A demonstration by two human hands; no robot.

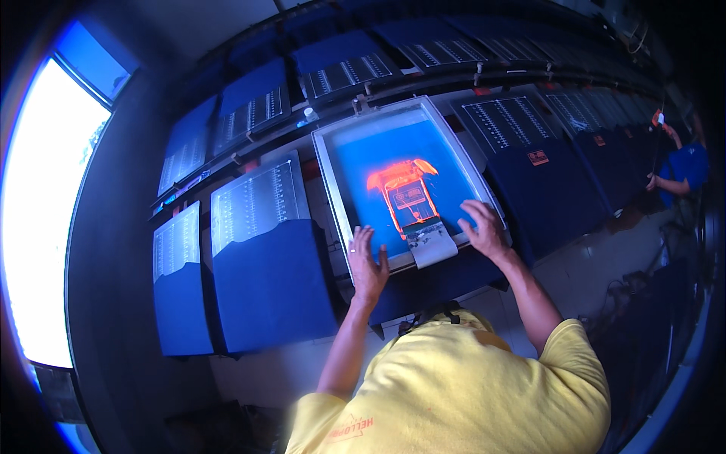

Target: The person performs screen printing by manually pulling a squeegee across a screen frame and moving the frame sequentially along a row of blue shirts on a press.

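Note:
A silk-screen frame (448, 125) with blue mesh lies in front of me. Bright orange ink (407, 178) is heaped and smeared around a boxy design in the middle of the mesh. Over the frame's near side rests a flat grey-white piece (432, 244) with dark smudges; its exact kind is unclear. My left hand (368, 266) is at the near left corner, a ring on one finger, its fingers apart. My right hand (485, 231) hovers at or just above the right side, fingers spread and slightly bent. Neither holds anything; whether they touch the frame, I cannot tell.
Boards draped with dark blue cloth (268, 284) flank the frame on both sides. Behind a dark rail (344, 97) runs another row of them. A small white-capped bottle (311, 114) stands by the rail. At the far right a person in blue (687, 168) stands by the row.

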